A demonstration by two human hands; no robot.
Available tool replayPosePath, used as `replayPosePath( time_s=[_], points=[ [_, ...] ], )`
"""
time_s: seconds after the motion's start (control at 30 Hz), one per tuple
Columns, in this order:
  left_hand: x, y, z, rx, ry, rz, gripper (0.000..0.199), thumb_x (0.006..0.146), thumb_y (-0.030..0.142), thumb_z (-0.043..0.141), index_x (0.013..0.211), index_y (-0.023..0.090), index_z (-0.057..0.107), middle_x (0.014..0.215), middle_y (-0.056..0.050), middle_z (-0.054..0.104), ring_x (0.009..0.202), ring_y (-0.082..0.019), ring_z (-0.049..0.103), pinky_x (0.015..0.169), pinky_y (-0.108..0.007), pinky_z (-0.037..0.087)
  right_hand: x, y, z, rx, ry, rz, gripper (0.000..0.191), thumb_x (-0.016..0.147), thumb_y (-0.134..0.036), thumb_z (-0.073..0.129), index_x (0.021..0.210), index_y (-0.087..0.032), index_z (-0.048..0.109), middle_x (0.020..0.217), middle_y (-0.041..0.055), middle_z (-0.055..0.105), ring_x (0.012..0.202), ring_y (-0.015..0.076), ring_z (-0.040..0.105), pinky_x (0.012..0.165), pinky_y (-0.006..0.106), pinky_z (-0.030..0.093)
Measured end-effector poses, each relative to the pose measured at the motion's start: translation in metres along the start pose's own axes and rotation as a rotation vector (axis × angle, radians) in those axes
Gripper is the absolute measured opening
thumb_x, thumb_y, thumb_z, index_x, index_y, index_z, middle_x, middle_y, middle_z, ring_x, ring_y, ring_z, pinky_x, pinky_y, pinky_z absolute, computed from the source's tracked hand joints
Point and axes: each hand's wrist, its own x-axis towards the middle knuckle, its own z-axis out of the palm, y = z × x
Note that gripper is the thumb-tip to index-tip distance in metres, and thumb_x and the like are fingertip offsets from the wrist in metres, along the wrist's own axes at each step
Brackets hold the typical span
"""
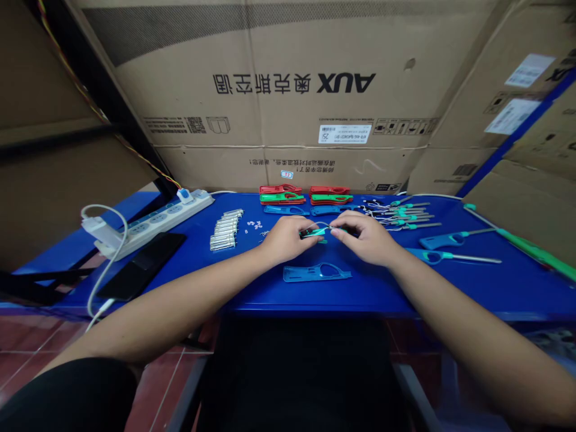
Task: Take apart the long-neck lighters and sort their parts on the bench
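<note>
Both my hands meet over the blue tabletop, each closed in a pinch. Between the left thumb and fingers, my left hand (pixel 288 238) grips a small teal plastic part (pixel 318 232). A thin pale wire (pixel 322 224) arches from it to the fingertips of my right hand (pixel 366 239), which pinch its end. Fingers hide much of both pieces. Just below them lies a blue lighter shell half (pixel 317 273), its hollow side up. To the right are two blue stick lighters (pixel 443 240) with metal rods.
Red and green shells (pixel 330 197) stand stacked at the back. Metal cylinders (pixel 225 231) and tiny white pieces (pixel 254 225) lie left; teal rod assemblies (pixel 411 217) with wires lie right. A black phone (pixel 141 267) and power strip (pixel 155 225) occupy the left; cardboard (pixel 288 108) walls the back.
</note>
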Motion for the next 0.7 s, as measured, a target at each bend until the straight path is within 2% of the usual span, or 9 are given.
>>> replayPosePath(
  time_s=[0.07,0.13,0.23,0.3,0.37,0.43,0.6,0.7],
  points=[
    [0.007,-0.008,0.000,0.028,-0.016,-0.030,0.013,0.083,0.031,0.075,0.086,0.018,0.075,0.085,-0.003,0.074,0.080,-0.019,0.068,0.075,-0.030,0.050,0.008,0.001,0.004,0.008,0.026,-0.009,0.019,0.091,-0.037,0.060,0.093,-0.022,0.072,0.094,0.0065,0.070,0.088,0.0217,0.066,0.083,0.040,0.052],
    [0.011,-0.016,-0.002,0.056,-0.030,-0.048,0.020,0.081,0.033,0.077,0.095,0.019,0.075,0.094,-0.005,0.075,0.089,-0.021,0.069,0.083,-0.033,0.051,0.013,0.002,0.009,0.011,0.045,-0.014,0.019,0.090,-0.036,0.060,0.093,-0.021,0.072,0.094,0.0064,0.070,0.086,0.0209,0.065,0.081,0.039,0.052],
    [0.011,-0.027,-0.013,0.073,-0.028,-0.039,0.058,0.071,0.038,0.085,0.123,0.020,0.066,0.121,-0.010,0.070,0.110,-0.026,0.064,0.096,-0.039,0.049,0.015,0.005,0.012,0.006,0.050,-0.021,0.020,0.090,-0.037,0.060,0.094,-0.022,0.073,0.094,0.0064,0.070,0.084,0.0203,0.065,0.080,0.038,0.052],
    [0.008,-0.031,-0.026,0.054,-0.072,-0.009,0.070,0.069,0.040,0.087,0.131,0.021,0.061,0.125,-0.011,0.068,0.111,-0.025,0.063,0.095,-0.039,0.050,0.015,0.007,0.010,-0.002,0.049,-0.021,0.020,0.090,-0.038,0.061,0.093,-0.022,0.073,0.094,0.0065,0.070,0.087,0.0211,0.065,0.082,0.038,0.052],
    [0.005,-0.035,-0.041,0.008,-0.121,0.002,0.062,0.074,0.038,0.083,0.129,0.021,0.062,0.113,-0.008,0.071,0.100,-0.022,0.066,0.087,-0.035,0.052,0.016,0.009,0.004,-0.009,0.057,-0.006,0.022,0.089,-0.041,0.062,0.092,-0.022,0.073,0.094,0.0067,0.070,0.089,0.0218,0.066,0.084,0.039,0.051],
    [0.004,-0.039,-0.055,-0.013,-0.105,-0.034,0.054,0.077,0.037,0.079,0.126,0.020,0.064,0.103,-0.006,0.072,0.091,-0.019,0.067,0.081,-0.032,0.052,0.019,0.013,-0.004,-0.016,0.074,0.022,0.025,0.088,-0.044,0.064,0.091,-0.021,0.074,0.095,0.0074,0.070,0.087,0.0221,0.066,0.082,0.039,0.051],
    [0.006,-0.055,-0.078,-0.022,0.147,-0.287,0.037,0.082,0.031,0.066,0.115,0.015,0.070,0.091,-0.006,0.072,0.074,-0.015,0.063,0.072,-0.029,0.050,0.042,0.020,-0.019,0.008,0.081,0.118,0.033,0.085,-0.051,0.066,0.091,-0.020,0.074,0.090,0.0072,0.071,0.073,0.0199,0.063,0.070,0.036,0.051],
    [0.006,-0.065,-0.083,0.029,0.289,-0.386,0.031,0.085,0.034,0.060,0.105,0.015,0.073,0.082,-0.004,0.071,0.071,-0.016,0.061,0.067,-0.028,0.047,0.062,0.023,-0.021,-0.013,0.080,0.118,0.033,0.084,-0.051,0.066,0.092,-0.020,0.075,0.091,0.0072,0.072,0.077,0.0201,0.064,0.074,0.037,0.052]
  ],
)
